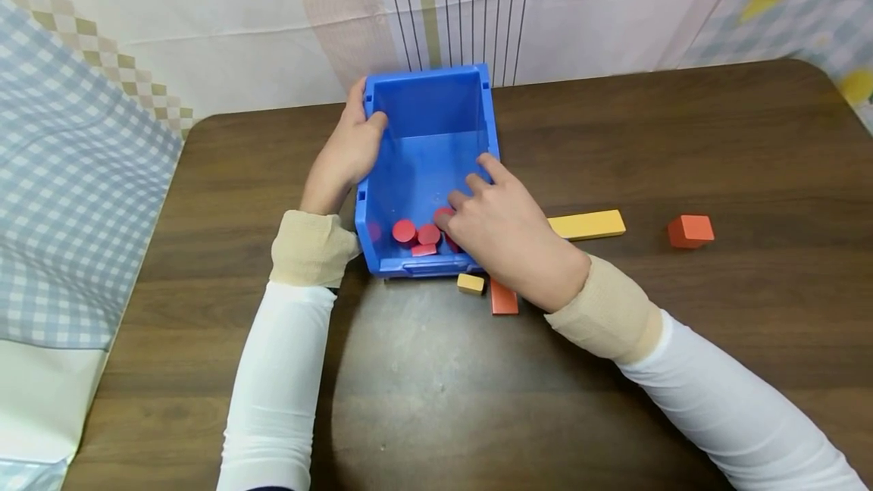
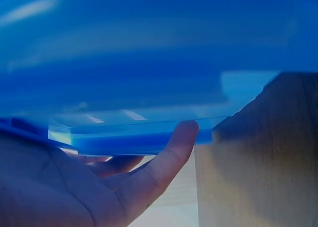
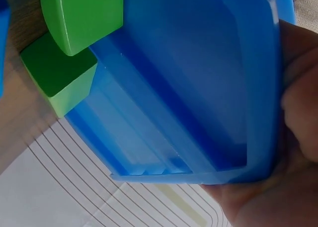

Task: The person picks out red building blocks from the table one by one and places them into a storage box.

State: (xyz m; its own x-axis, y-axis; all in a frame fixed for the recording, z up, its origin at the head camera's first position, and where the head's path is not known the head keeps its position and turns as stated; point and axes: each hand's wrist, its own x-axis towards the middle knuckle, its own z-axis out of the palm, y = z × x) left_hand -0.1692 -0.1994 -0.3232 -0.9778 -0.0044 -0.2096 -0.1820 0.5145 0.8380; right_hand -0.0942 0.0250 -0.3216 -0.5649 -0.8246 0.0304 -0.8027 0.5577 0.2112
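A blue plastic bin (image 1: pixel 436 165) is tilted with its mouth facing me, and several red pieces (image 1: pixel 405 232) lie at its front lip. My left hand (image 1: pixel 346 151) grips its left wall, thumb over the rim; in the left wrist view, a finger (image 2: pixel 181 142) lies along the blue underside. My right hand (image 1: pixel 508 229) reaches over the right wall, fingers bent inside above the red pieces; I cannot tell whether it pinches one. In the right wrist view, a hand (image 3: pixel 300 103) lies along a blue plastic edge (image 3: pixel 258 137), with green blocks (image 3: pixel 82 18) beyond.
On the dark wooden table (image 1: pixel 682 339), a small yellow block (image 1: pixel 470 283) and a red-orange block (image 1: pixel 504 298) lie before the bin. A long yellow block (image 1: pixel 588 225) and an orange cube (image 1: pixel 690 232) lie to the right. A patterned curtain (image 1: pixel 239 29) hangs behind.
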